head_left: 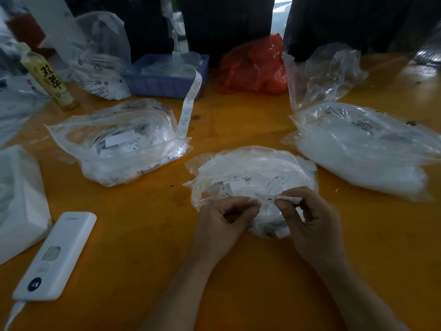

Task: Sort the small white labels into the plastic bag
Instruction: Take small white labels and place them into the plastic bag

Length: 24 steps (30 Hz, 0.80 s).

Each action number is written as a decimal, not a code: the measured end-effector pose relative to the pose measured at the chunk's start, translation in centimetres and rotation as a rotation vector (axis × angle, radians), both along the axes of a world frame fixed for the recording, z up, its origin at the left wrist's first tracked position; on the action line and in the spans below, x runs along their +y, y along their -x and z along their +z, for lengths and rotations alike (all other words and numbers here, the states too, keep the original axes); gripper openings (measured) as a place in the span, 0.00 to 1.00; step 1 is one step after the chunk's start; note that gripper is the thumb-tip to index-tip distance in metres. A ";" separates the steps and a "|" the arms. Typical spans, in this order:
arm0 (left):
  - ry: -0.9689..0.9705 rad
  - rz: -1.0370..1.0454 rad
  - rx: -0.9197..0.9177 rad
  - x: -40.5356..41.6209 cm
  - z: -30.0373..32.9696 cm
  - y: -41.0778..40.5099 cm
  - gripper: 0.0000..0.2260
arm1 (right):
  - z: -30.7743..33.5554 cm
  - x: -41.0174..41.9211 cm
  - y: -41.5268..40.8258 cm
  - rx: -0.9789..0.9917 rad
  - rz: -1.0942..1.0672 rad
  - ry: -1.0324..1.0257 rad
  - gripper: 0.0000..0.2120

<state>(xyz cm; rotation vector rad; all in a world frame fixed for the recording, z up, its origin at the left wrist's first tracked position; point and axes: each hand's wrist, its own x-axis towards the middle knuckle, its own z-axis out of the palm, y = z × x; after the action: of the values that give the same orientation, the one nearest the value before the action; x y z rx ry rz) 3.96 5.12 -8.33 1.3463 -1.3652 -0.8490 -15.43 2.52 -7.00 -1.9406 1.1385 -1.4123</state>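
Note:
A clear plastic bag (253, 168) full of small white labels lies on the orange table in front of me. Over its near edge both hands work at one small white label (272, 199) with black print. My right hand (307, 220) pinches the label's right end between thumb and fingers. My left hand (226, 218) has its fingers curled, and its fingertips pinch the label's left end. A second open clear bag (119, 142) holding more white labels lies to the left.
A long strip of labels (189, 101) hangs from a blue basket (164, 77) at the back. A red bag (253, 65), an empty clear bag (324, 72), a full white bag (367, 149), a bottle (47, 75) and a white device (55, 256) surround the work spot.

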 end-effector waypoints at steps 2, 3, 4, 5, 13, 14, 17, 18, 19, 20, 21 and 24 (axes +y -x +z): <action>0.013 0.002 -0.013 0.0 0.0 0.0 0.07 | 0.0 0.1 0.0 -0.013 0.002 -0.005 0.02; 0.018 0.000 -0.020 0.0 0.1 0.0 0.08 | 0.1 0.1 0.0 -0.022 0.004 -0.010 0.02; 0.021 -0.002 -0.024 0.0 0.1 0.0 0.07 | 0.1 0.1 0.0 -0.028 0.006 -0.013 0.02; 0.022 -0.005 -0.027 0.0 0.1 0.0 0.07 | 0.1 0.1 0.0 -0.031 0.006 -0.015 0.02; 0.050 0.010 -0.062 0.3 1.2 0.3 0.06 | 0.2 0.2 0.2 -0.034 -0.008 -0.038 0.04; 0.045 0.012 -0.055 0.3 1.1 0.3 0.06 | 0.2 0.2 0.2 -0.032 -0.008 -0.043 0.05; 0.020 0.011 -0.001 0.2 0.7 0.2 0.08 | 0.4 0.3 0.1 0.009 -0.016 -0.055 0.06; 0.015 0.007 0.023 0.2 0.7 0.2 0.09 | 0.5 0.4 0.0 0.012 -0.021 -0.059 0.06; 0.018 0.002 0.041 0.2 0.8 0.2 0.10 | 0.7 0.4 -0.1 -0.001 -0.022 -0.060 0.05; 0.020 0.000 0.053 0.2 0.8 0.1 0.10 | 0.9 0.4 -0.1 -0.018 -0.022 -0.053 0.05; 0.015 0.002 0.064 0.3 0.8 0.1 0.10 | 1.3 0.4 -0.2 -0.029 -0.020 -0.041 0.05; -0.031 -0.001 0.068 0.2 0.9 -0.1 0.09 | 3.0 -0.1 -0.4 -0.027 -0.013 -0.013 0.06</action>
<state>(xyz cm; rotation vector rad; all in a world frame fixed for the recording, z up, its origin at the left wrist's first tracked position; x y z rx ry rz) 4.03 5.35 -7.43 1.3284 -1.3047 -0.9116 -15.02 2.42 -3.99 -1.9023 1.1478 -1.4301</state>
